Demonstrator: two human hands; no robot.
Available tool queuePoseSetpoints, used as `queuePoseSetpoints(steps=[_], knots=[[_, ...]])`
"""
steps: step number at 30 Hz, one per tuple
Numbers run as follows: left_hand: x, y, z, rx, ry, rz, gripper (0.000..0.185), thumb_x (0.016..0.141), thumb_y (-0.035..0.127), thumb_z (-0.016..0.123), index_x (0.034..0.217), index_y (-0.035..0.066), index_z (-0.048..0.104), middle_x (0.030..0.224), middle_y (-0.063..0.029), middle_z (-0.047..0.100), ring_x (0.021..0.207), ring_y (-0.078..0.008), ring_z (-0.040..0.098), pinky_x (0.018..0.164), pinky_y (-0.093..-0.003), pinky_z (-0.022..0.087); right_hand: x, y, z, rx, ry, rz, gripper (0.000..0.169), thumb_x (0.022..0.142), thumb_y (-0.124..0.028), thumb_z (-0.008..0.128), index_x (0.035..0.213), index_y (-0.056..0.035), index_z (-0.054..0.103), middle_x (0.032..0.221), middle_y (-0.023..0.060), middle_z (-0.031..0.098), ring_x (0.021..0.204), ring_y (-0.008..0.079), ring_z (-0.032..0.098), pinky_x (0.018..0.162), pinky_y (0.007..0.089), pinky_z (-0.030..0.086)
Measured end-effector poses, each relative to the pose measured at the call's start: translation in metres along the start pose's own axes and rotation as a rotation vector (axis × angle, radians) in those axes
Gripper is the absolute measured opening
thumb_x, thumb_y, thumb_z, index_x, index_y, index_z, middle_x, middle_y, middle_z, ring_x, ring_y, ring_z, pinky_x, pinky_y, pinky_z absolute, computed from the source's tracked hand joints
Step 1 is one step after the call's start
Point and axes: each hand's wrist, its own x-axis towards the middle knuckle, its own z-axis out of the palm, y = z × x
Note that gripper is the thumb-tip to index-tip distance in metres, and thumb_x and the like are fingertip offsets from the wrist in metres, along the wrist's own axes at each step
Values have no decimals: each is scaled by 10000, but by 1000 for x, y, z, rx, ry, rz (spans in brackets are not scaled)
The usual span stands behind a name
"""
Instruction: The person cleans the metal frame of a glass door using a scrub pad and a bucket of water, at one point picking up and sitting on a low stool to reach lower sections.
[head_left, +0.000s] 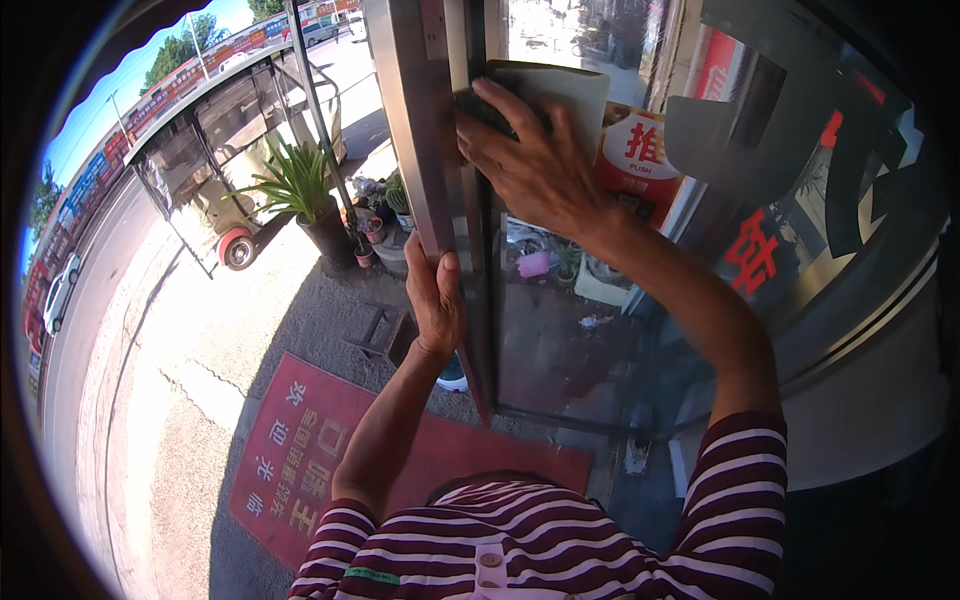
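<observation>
My left hand (437, 300) is wrapped around the upright metal door frame (424, 135), thumb on the near side. Higher up, my right hand (536, 161) presses its fingers over a dark, rough-looking pad (491, 116) against the metal edge of the glass door (570, 345). The hand partly hides the pad, so its full shape does not show. Just beyond the fingers is a pale flat panel (581, 94) with a dark upper edge. A red and white push sign (645, 150) is stuck on the glass, right of my wrist.
Below lies a red doormat (300, 442) bearing writing. A small stool (382, 330), a potted plant (300, 187) and smaller pots (367, 225) stand outside at left. Farther off are a covered three-wheeled vehicle (225, 165) and a road with a white car (61, 294).
</observation>
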Motion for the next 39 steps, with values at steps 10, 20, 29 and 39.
queuePoseSetpoints(steps=[10,20,29,39], knots=[[-2,1,4,34,-33,27,445,1007,343,418,1291,4,376,1095,-113,556,966,-166,516,851,-302,415,-31,-15,-1,16,-81,22,346,860,-249,575,1192,-184,647,1453,-86,384,1368,179,287,920,435,343],[-1,2,7,63,-48,51,454,1016,368,381,1294,9,377,1141,-111,529,1033,-187,499,897,-309,401,-118,-93,6,214,-303,55,317,881,-191,566,1193,-203,622,1369,-119,479,1368,149,278,875,382,337],[-1,-14,2,123,-2,108,389,1012,347,392,1220,20,433,986,-45,524,877,-119,474,772,-254,387,-78,-20,-26,-7,2,229,264,901,-216,595,1148,-162,672,1413,-110,432,1331,113,301,913,432,344],[-1,-8,10,97,68,126,400,1013,365,402,1224,26,424,978,-50,521,871,-126,468,780,-268,388,-130,48,-95,-479,100,700,411,839,-24,586,1249,-33,571,1409,81,432,1273,382,331,982,481,289]])
